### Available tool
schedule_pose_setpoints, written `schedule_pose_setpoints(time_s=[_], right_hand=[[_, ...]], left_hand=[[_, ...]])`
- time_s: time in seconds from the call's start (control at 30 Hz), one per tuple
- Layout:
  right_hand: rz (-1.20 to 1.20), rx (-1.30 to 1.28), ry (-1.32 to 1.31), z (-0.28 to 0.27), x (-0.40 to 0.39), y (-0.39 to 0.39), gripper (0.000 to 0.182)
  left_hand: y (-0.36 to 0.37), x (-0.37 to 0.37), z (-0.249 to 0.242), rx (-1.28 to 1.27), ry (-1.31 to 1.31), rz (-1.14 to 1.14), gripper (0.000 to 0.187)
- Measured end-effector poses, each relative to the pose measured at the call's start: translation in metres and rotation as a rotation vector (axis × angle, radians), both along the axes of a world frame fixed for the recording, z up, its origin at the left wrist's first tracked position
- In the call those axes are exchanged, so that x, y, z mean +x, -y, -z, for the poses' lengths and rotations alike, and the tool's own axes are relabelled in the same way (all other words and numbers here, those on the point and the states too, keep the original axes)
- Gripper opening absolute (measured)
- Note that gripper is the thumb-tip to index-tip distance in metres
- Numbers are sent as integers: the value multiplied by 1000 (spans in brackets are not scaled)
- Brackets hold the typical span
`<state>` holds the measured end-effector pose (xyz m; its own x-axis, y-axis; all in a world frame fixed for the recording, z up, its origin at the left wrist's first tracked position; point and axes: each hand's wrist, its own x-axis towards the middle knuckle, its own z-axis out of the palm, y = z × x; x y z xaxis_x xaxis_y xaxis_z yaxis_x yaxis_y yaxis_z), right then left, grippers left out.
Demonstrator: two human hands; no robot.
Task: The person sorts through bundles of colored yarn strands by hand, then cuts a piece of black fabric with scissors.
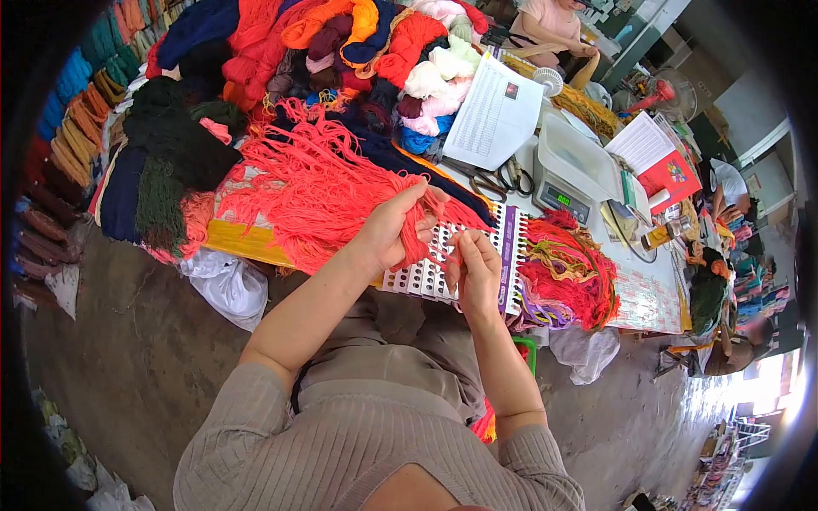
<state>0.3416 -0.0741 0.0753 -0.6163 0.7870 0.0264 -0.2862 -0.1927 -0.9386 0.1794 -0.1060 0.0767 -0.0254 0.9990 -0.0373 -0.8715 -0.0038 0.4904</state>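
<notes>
A long bundle of coral-red yarn (298, 183) spreads across the table towards me. My left hand (396, 223) is closed round its near end, with loops of yarn passing over the fingers. Just to the right, my right hand (479, 266) pinches a few strands of the same yarn between thumb and fingertips. Both hands are above a white card with rows of punched holes (430, 264), partly hidden by them. Beside the right hand lies a white and purple strip with holes (509, 260).
Scissors (503, 179) and a printed sheet (494, 111) lie behind my hands, near a digital scale (561, 200) with a plastic tray. Mixed yarn offcuts (569, 272) are at right. Piled skeins (256, 51) fill the far left. A person (554, 30) handles yarn across the table.
</notes>
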Motion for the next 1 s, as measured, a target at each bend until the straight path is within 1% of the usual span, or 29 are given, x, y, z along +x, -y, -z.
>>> schedule_pose_setpoints(time_s=[0.17,0.3,0.37,0.4,0.47,0.5,0.53,0.57,0.6,0.63,0.67,0.7,0.73,0.77,0.8,0.83,0.87,0.9,0.93,0.97,1.0], right_hand=[[24,24,2,-3,-2,4,26],[23,82,23,-3,-4,4,27],[76,62,44,-4,-6,6,26],[34,55,92,-5,-4,5,25],[-115,99,212,-7,0,4,19],[-169,154,319,-11,3,3,13],[-129,213,255,-6,3,0,12],[-86,274,189,-3,3,-3,12],[43,477,254,-6,6,-11,11],[131,541,296,-15,11,-21,11],[216,714,348,-23,23,-39,14],[311,624,201,-36,34,-50,17],[403,449,125,-37,52,-70,20],[345,230,-233,-39,74,-87,25],[354,95,-440,-46,99,-102,25],[387,-29,-588,-50,125,-119,23],[186,-45,-781,-40,161,-148,23],[377,-62,-721,-36,195,-171,24],[202,8,-680,-38,230,-192,22],[414,74,-559,-39,274,-218,21],[642,162,-459,-42,327,-247,18]], left_hand=[[2,0,-6,-69,-41,-24,36],[2,-4,-7,-72,-83,6,36],[3,-6,-9,-33,-61,13,35],[3,-6,-11,2,-36,17,35],[4,-8,-14,-44,-46,-19,35],[5,-10,-13,-45,-101,-24,36],[5,-12,-14,-44,-159,-28,37],[8,-10,-23,-139,-289,-47,42],[8,-20,-19,-162,-365,56,45],[11,-36,-14,-186,-443,161,48],[13,-48,-11,-182,-337,185,48],[15,-69,-4,-178,-174,137,46],[17,-95,4,-174,-12,89,43],[21,-125,11,-202,79,18,37],[29,-154,17,-166,63,-118,34],[36,-194,36,-104,144,-203,28],[46,-242,54,-34,142,-219,20],[64,-274,53,-57,48,-355,19],[79,-310,55,-177,50,-599,21],[95,-422,125,39,43,-550,22],[129,-498,131,148,287,-501,27]])
